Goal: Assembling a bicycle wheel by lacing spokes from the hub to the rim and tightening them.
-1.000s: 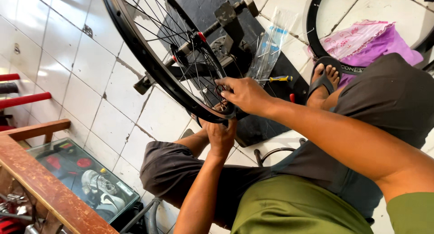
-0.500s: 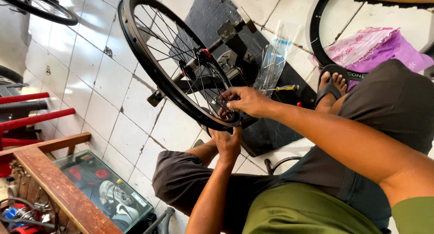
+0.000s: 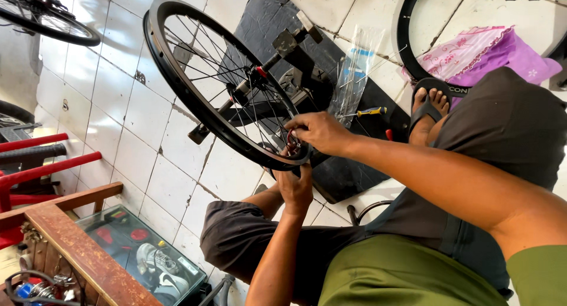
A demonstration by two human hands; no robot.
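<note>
- Bicycle wheel [image 3: 177, 64]: a black rim with thin spokes, held upright in a dark stand [image 3: 298, 67] that sits on a black mat [image 3: 342, 170] on the white tiled floor [image 3: 118, 134]; its lower edge lies just above the seated person's knees.
- Right hand [image 3: 316, 132]: curled over the lower rim, fingertips pinched on something small at a spoke end; what it pinches is too small to tell.
- Left hand [image 3: 295, 188]: reaches up from below, fingers closed on the rim at the same spot, bracing it.
- Risk: both hands sit among the spokes; if the wheel turns in the stand, a fingertip could be caught between spoke and rim.
- Risk: the pinched piece is small; a slip would likely drop it onto the mat, near the screwdriver [image 3: 369, 111] and the clear packet of spokes [image 3: 354, 75].
- Change from the earlier frame: the wheel appears lower and further left in view, with the whole rim now visible; the hands keep the same grip at the lower rim.
</note>
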